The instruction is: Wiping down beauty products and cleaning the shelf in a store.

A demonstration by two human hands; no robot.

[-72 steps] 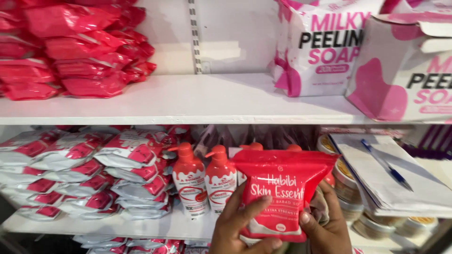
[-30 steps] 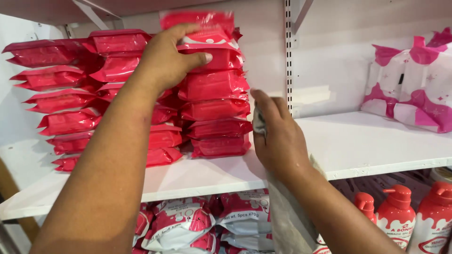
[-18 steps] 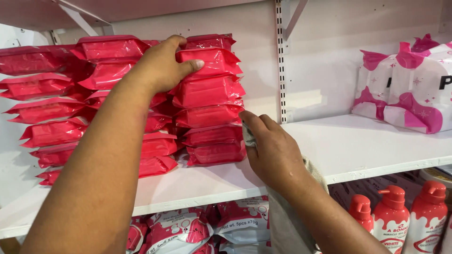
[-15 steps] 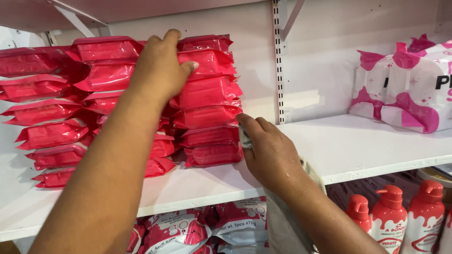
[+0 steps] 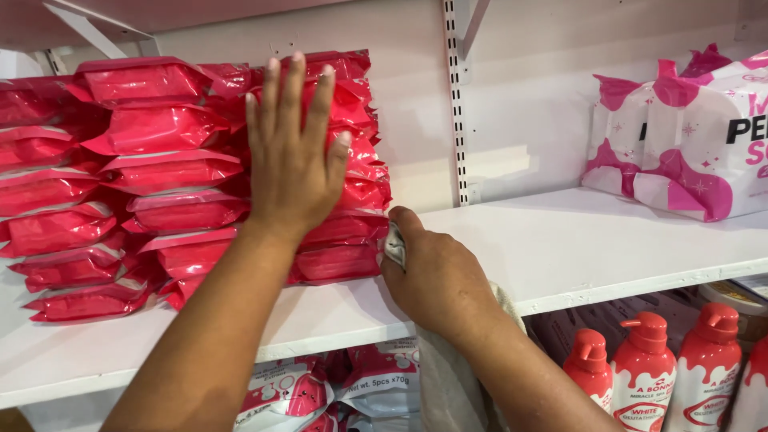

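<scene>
Flat and unclenched, the left hand [image 5: 294,152] now presses the red packet stack [image 5: 340,172] it earlier gripped; the right hand [image 5: 436,276] clutches a cloth [image 5: 394,242] beside the stack. Pink-and-white soap packs [image 5: 688,136] sit well right of the stack, with pump bottles [image 5: 644,372] below.

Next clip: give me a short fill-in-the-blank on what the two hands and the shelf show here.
1. The left hand lies flat, fingers spread, against a stack of ____ packets.
2. The right hand grips a crumpled ____ beside the stack's lowest packets.
3. The white-and-pink packs stand at the shelf's ____ end.
4. The pump bottles stand on the shelf ____.

Missing words: red; cloth; right; below
</scene>
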